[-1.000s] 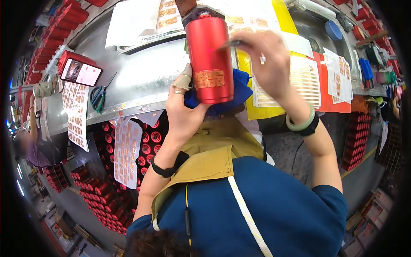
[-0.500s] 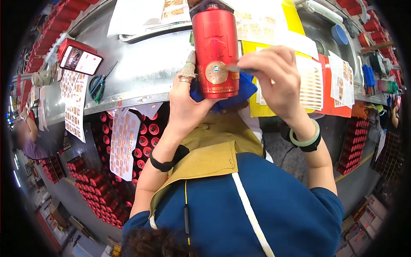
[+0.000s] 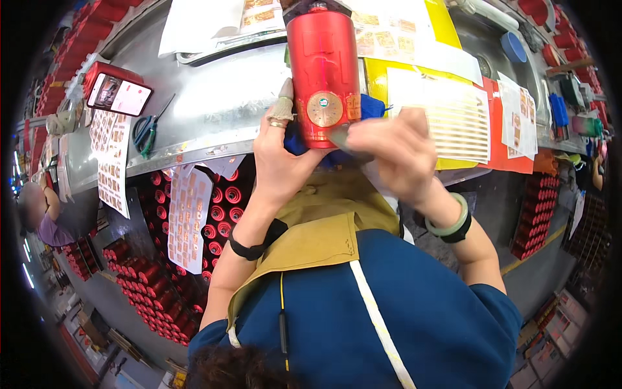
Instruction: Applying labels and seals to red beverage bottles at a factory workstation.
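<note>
A glossy red bottle (image 3: pixel 322 58) lies on its side at the table's front edge, its neck pointing away from me. Near its base is a round gold sticker (image 3: pixel 324 109), with a small gold label (image 3: pixel 353 107) beside it. My left hand (image 3: pixel 280 155) grips the bottle's base from the left, a wrapped finger cot (image 3: pixel 285 97) on one finger. In my right hand (image 3: pixel 398 152), smeared by motion, is a dark flat scraper-like tool (image 3: pixel 348 141). Its tip is at the lower right edge of the bottle's base. Blue cloth (image 3: pixel 371 107) shows beneath the bottle.
Sticker sheets lie left (image 3: pixel 111 159) and on a yellow folder (image 3: pixel 447 32) at right. Green-handled scissors (image 3: pixel 149 133) and a propped phone (image 3: pixel 120 94) are on the metal table (image 3: pixel 233 84). Many red bottles (image 3: pixel 146 285) stand below. Another person (image 3: pixel 48 207) is at far left.
My right hand has moved down and slightly left, bringing the tool from beside the round sticker to the bottle's base. My left hand still grips the bottle, which has barely shifted.
</note>
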`<state>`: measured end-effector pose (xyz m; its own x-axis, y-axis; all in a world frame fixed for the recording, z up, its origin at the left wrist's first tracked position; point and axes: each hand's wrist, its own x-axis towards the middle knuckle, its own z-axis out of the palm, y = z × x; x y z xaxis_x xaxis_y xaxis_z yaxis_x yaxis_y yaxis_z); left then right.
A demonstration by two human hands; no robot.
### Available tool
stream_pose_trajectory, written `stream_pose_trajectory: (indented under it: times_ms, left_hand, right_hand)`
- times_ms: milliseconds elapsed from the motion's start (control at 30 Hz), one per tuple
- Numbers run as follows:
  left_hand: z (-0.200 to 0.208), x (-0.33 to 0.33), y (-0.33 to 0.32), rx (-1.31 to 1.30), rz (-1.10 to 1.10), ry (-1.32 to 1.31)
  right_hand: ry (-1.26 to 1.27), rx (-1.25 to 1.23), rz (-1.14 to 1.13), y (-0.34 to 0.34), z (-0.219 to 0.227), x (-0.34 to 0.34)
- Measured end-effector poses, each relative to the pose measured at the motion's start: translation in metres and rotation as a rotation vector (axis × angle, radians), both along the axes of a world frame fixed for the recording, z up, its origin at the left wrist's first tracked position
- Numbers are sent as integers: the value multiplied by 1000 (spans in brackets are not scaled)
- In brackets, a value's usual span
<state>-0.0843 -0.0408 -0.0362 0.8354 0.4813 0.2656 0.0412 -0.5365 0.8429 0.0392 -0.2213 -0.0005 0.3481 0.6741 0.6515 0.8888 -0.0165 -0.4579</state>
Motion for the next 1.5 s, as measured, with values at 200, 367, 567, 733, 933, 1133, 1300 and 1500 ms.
stream_pose_trajectory:
  times_ms: [200,367,567,733,933,1133,1300,1500]
  left_hand:
    - [-10,-13,-9,355,92,-325]
    - [-6,-18,-14,669,161,-270]
    - [0,-8,-22,843,76,-225]
    - [13,-12,-24,571,-69,-153]
    - [14,-1,-9,-133,-48,-122]
    - [24,9,-10,-302,-122,12]
    - [30,4,-15,24,-73,-149]
    - [14,7,-15,676,-24,-203]
  right_hand:
    - [222,-117,36,-20,19,-9]
    - [493,108,-215,-25,13,5]
    - [534,175,-223,-15,13,-1]
    - [713,226,-219,-9,13,-5]
    - [854,240,-225,-4,4,-12]
    - [787,222,-233,2,7,-10]
    - [734,189,-241,-1,9,-1]
    - [761,277,-240,2,12,7]
